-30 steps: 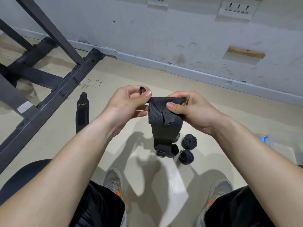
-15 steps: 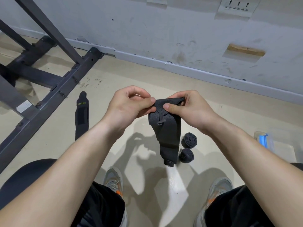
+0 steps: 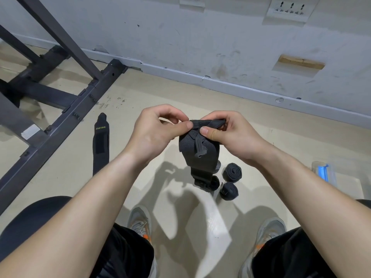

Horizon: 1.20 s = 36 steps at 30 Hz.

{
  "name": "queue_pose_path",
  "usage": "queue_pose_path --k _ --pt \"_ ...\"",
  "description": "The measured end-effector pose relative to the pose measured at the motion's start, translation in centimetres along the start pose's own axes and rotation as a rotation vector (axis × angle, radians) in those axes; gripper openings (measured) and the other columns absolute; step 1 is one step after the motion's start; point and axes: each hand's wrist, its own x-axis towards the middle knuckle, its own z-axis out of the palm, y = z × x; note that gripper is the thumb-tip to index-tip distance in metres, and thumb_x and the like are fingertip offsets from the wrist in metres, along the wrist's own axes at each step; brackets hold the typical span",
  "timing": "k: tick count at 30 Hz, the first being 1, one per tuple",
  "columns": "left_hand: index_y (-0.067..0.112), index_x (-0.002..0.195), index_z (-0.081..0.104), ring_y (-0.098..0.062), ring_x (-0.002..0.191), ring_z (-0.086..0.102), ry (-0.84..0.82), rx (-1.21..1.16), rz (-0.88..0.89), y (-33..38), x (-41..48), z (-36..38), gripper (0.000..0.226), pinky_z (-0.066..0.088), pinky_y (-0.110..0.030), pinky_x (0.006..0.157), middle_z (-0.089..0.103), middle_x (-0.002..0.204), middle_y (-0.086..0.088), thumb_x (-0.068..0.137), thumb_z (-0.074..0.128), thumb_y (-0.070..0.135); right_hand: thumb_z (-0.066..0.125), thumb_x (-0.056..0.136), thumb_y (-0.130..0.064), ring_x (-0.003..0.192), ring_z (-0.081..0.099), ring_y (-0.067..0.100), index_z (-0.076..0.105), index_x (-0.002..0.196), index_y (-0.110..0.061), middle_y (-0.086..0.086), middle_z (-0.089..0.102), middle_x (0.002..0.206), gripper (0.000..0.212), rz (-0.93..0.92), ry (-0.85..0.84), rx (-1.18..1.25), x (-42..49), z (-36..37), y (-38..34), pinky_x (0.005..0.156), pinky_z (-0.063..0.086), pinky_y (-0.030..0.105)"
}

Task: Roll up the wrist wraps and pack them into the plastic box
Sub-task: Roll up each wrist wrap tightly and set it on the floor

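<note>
Our left hand (image 3: 154,133) and right hand (image 3: 230,135) pinch the top edge of a black wrap (image 3: 197,155), which hangs crumpled above two rolls (image 3: 230,181).

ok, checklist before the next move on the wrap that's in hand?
1. Both grips on the top edge of the black fabric wrist wrap: ok; left grip and right grip pinch it.
2. Thin black thumb loop free: ok, it hangs loose on the front face.
3. Wrap's lower end off the beige floor: cannot tell.
4. Finished rolls packed: not ok; the upper black rolled wrap and lower black rolled wrap lie on the floor.
5. Clear plastic box open: cannot tell, only partly in view.
6. Flat black wrap with yellow-green lettering rolled: not ok, it lies unrolled.
</note>
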Motion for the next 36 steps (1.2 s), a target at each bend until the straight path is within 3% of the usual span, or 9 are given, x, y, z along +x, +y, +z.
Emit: queue_pose_path --k 3,6,9,12,16,21,26,30,36 --pt "0.010 0.105 0.069 -0.017 0.076 0.067 -0.111 -0.141 -0.081 0.2 -0.1 0.1 0.015 0.057 -0.025 0.066 0.070 0.093 -0.010 0.091 0.075 0.010 0.067 0.094 0.002 0.077 0.068 0.018 0.071 0.097 -0.008 0.007 0.071 0.084 0.011 -0.033 -0.015 0.023 -0.1 -0.2 -0.1 0.076 0.055 0.031" --pt "0.009 0.104 0.070 -0.019 0.071 0.062 -0.200 -0.110 -0.070 0.0 0.0 0.4 0.008 0.053 -0.029 0.062 0.070 0.080 -0.006 0.099 0.064 0.012 0.068 0.094 0.001 0.077 0.068 0.018 0.071 0.098 -0.009 0.005 0.072 0.083 0.012 -0.049 -0.008 0.038 -0.1 -0.2 -0.3 0.075 0.056 0.031" --pt "0.013 0.094 0.070 -0.016 0.063 0.054 -0.124 -0.058 0.055 -0.3 0.1 0.9 0.004 0.045 -0.027 0.058 0.064 0.067 0.005 0.097 0.068 0.012 0.073 0.092 -0.014 0.072 0.062 0.023 0.069 0.095 -0.019 0.009 0.068 0.080 0.007 -0.065 0.041 -0.057 0.0 0.0 -0.1 0.070 0.049 0.038" --pt "0.010 0.093 0.069 -0.004 0.050 0.045 -0.020 -0.049 0.135 -0.3 -0.2 1.5 0.004 0.038 -0.016 0.051 0.058 0.059 0.014 0.094 0.071 0.005 0.069 0.090 -0.029 0.065 0.060 0.036 0.062 0.095 -0.027 0.018 0.065 0.077 0.009 -0.084 0.037 -0.183 -0.1 0.0 -0.5 0.058 0.051 0.042" --pt "0.006 0.093 0.071 0.000 0.057 0.054 -0.007 -0.058 0.197 0.1 -0.5 1.7 0.007 0.042 -0.012 0.057 0.067 0.076 0.003 0.091 0.072 -0.001 0.058 0.103 -0.010 0.064 0.053 0.015 0.059 0.106 -0.020 0.001 0.059 0.073 0.011 -0.088 -0.031 -0.086 -0.4 -0.3 -1.1 0.056 0.045 0.028" --pt "0.019 0.084 0.072 -0.010 0.069 0.063 0.000 -0.089 0.235 0.1 -0.7 1.7 0.017 0.050 -0.021 0.066 0.073 0.082 0.002 0.088 0.077 0.003 0.063 0.100 -0.025 0.070 0.054 0.014 0.061 0.102 -0.020 -0.003 0.059 0.073 0.007 -0.129 -0.033 0.010 -0.5 -0.1 -1.0 0.063 0.044 0.027" --pt "0.032 0.078 0.071 -0.027 0.073 0.064 0.018 -0.046 0.281 0.1 -1.3 2.3 0.027 0.052 -0.033 0.068 0.075 0.084 0.001 0.086 0.077 0.007 0.065 0.100 -0.016 0.062 0.045 0.018 0.062 0.092 -0.015 0.003 0.052 0.064 0.008 -0.155 0.017 0.105 -0.4 0.0 -0.8 0.055 0.037 0.026" --pt "0.028 0.081 0.075 -0.023 0.082 0.070 -0.055 -0.125 0.180 0.3 -1.0 1.9 0.026 0.056 -0.034 0.075 0.077 0.087 0.000 0.085 0.079 0.002 0.065 0.098 -0.005 0.056 0.048 0.015 0.061 0.092 -0.012 -0.002 0.055 0.061 0.010 -0.131 -0.034 0.189 -0.5 -0.5 -0.9 0.054 0.039 0.022" --pt "0.009 0.097 0.069 -0.016 0.079 0.069 -0.277 -0.551 -0.148 0.2 -0.9 1.6 0.019 0.056 -0.022 0.070 0.073 0.088 -0.004 0.079 0.068 0.016 0.073 0.086 -0.011 0.075 0.050 0.025 0.067 0.084 -0.022 0.011 0.057 0.077 0.013 -0.127 -0.048 0.188 -0.2 -0.8 -0.3 0.068 0.041 0.035"
